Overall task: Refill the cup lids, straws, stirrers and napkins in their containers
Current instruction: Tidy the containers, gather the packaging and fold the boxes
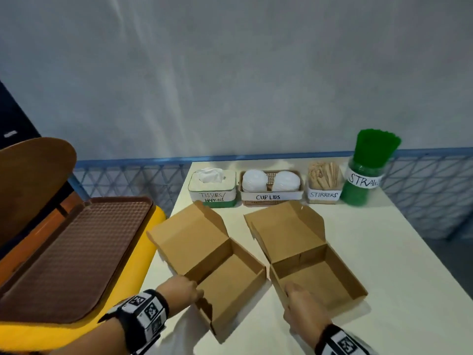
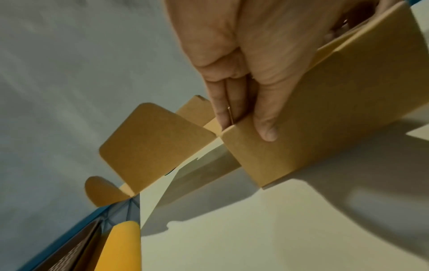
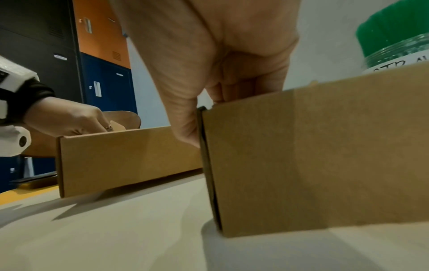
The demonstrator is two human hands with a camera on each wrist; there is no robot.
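Two open cardboard boxes sit on the white table, both showing bare insides. My left hand pinches the near corner of the left box, thumb outside the wall and fingers inside. At the near left corner of the right box, my right hand grips the wall, thumb on the outside. Along the back stand the tissues/napkins box, the cup lids basket, the stirrers holder and the green straws jar.
A brown tray lies on a yellow seat left of the table. A wooden chair back rises behind it. Blue mesh fencing runs behind the table, and lockers stand at the left.
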